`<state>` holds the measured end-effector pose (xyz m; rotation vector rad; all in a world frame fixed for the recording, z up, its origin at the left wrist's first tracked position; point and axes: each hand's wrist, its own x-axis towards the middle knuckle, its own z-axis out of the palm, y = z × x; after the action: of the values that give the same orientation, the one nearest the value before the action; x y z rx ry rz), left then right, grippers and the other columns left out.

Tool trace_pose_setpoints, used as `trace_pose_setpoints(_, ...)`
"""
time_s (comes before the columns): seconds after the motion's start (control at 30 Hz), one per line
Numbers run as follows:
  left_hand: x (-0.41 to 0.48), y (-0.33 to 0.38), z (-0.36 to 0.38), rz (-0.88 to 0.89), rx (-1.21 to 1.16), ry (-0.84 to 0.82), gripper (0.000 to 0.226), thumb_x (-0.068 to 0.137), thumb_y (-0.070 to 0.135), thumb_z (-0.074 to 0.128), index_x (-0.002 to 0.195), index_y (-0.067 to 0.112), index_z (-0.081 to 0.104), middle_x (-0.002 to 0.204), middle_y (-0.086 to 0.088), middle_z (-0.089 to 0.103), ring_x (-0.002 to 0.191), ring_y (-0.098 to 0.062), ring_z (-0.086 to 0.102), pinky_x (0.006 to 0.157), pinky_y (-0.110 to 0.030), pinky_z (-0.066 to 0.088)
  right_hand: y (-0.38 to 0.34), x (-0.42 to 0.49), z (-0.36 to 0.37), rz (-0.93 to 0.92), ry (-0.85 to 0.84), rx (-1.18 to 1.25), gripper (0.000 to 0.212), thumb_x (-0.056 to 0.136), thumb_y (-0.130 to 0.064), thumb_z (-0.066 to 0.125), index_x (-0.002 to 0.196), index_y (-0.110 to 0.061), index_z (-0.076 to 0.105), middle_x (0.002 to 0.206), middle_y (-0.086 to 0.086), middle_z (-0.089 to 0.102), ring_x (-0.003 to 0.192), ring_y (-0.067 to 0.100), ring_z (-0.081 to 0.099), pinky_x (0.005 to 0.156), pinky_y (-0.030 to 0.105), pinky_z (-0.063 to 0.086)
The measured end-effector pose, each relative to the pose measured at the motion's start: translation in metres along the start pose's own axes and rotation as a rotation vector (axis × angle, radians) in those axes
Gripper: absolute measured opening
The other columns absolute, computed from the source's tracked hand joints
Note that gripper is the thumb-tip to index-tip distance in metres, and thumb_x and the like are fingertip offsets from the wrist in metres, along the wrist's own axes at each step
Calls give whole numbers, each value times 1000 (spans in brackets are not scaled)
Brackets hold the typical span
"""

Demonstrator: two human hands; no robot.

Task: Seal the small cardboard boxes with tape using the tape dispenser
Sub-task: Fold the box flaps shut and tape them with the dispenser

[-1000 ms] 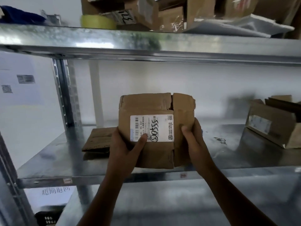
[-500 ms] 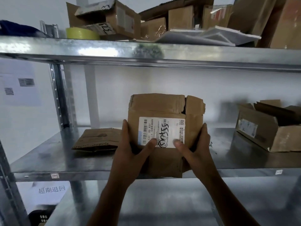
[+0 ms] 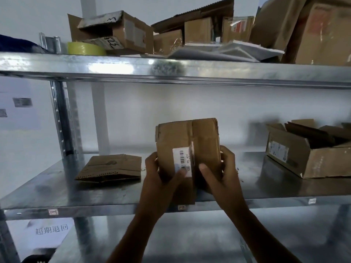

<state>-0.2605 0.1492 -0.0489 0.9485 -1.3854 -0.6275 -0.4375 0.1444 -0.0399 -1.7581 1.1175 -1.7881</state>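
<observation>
Left hand and right hand keep a grip on the small cardboard box; its seam shows no tape, so sealing likely remains.

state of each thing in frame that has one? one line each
small box: held upright, flaps folded shut, label toward camera.
left hand: grips small box's left side, thumb on label.
right hand: grips small box's right side.
right box: on middle shelf, flaps open.
flattened cardboard: lying flat on middle shelf.
yellow tape roll: lying flat on top shelf.

Bare forearms; bare left hand and bare right hand
</observation>
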Motion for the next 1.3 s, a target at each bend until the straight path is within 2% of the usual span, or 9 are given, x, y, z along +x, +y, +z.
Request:
trace_pose_setpoints(0.17,12,3,-2,-71,-181,2,45,95,59,51,133,36,46,119,20,69,109,-7,68,86,-29,58,7,26,-19,25,120,-29,25,101,-44,47,119,-29,56,110,-20,66,98,5,67,78,23,59)
trace_pose_setpoints(0.27,23,4,-14,-154,-277,-82,64,85,79,39,135,40,50,116,23,71,108,-8,69,95,-35,55,10,38,-47,90,71,12,24,103,-45,43,118,-32,57,108,-20,69,99,4,68,71,20,57)
trace_pose_setpoints(0.4,33,6,-11,-147,-269,-182,89,58,98,52,129,45,49,109,32,70,104,3,69,96,-30,55,4,45,-62,206,40,132,29,100,-56,30,116,-43,50,108,-19,63,93,5,64,76,26,52)
trace_pose_setpoints(0.57,39,11,8,-88,-204,-279,98,57,90,67,138,43,42,126,25,66,119,-5,64,101,-35,54,2,55,-76,257,199,132,38,108,-44,18,120,-28,49,101,-14,58,85,-3,56,73,19,47)
trace_pose_setpoints(0.67,41,15,26,-3,-153,-235,76,84,55,70,147,41,29,127,22,65,116,-2,64,101,-39,56,1,57,-91,256,250,174,40,109,-42,18,110,-26,55,101,-11,60,87,1,59,78,24,49)
trace_pose_setpoints(0.73,44,18,36,93,-96,-151,94,84,41,78,154,34,16,141,10,56,121,-9,63,95,-43,59,-3,56,-100,234,294,211,37,109,-39,22,93,-26,52,94,-12,58,84,3,58,78,26,47)
trace_pose_setpoints(0.87,46,11,55,213,11,-81,116,73,53,85,158,33,8,152,-7,38,131,-28,57,88,-55,60,-1,52,-109,182,293,157,38,109,-36,24,88,-28,55,82,-15,64,73,-3,66,65,14,50)
trace_pose_setpoints(1.07,42,1,89,99,-22,-49,133,55,61,89,158,38,7,143,11,51,122,-14,62,86,-41,62,21,44,-114,53,375,40,36,109,-22,33,81,-23,56,69,-15,68,71,-12,64,61,4,47)
trace_pose_setpoints(1.3,73,-18,114,165,77,-44,90,76,77,64,151,45,24,143,14,47,127,-13,56,96,-46,58,43,62,-106,93,441,29,40,105,-39,36,78,-21,59,68,-19,68,69,-10,64,56,3,44)
